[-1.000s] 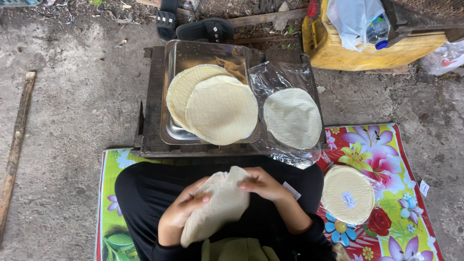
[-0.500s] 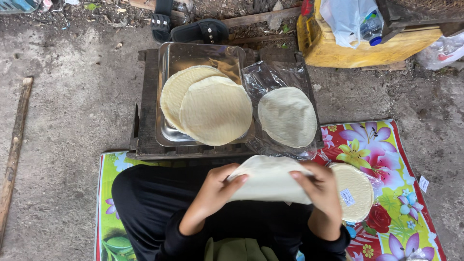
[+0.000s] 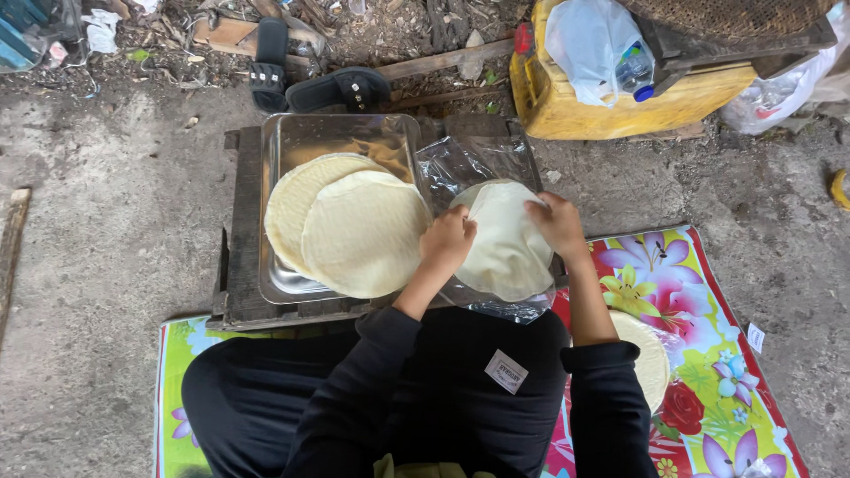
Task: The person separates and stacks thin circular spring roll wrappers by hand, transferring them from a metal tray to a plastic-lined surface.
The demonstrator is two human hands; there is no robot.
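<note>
My left hand [image 3: 447,241] and my right hand [image 3: 557,223] grip the two sides of a thin, pale round dough sheet [image 3: 505,243]. It lies over a clear plastic sheet [image 3: 469,159] on a low dark wooden board [image 3: 239,230]. Just to the left a metal tray [image 3: 310,137] holds two more round sheets [image 3: 350,226], overlapping. Another pale round [image 3: 646,354] lies on the flowered mat [image 3: 699,310] by my right elbow.
A yellow crate [image 3: 620,102] with a plastic bag and a bottle stands at the back right. Black sandals [image 3: 310,75] and wood scraps lie behind the tray. Bare concrete ground [image 3: 106,212] spreads to the left, with a wooden stick [image 3: 11,248] at its edge.
I have lifted the dough sheet from my lap, spread it out flat, and moved it forward onto the plastic-covered board beside the tray.
</note>
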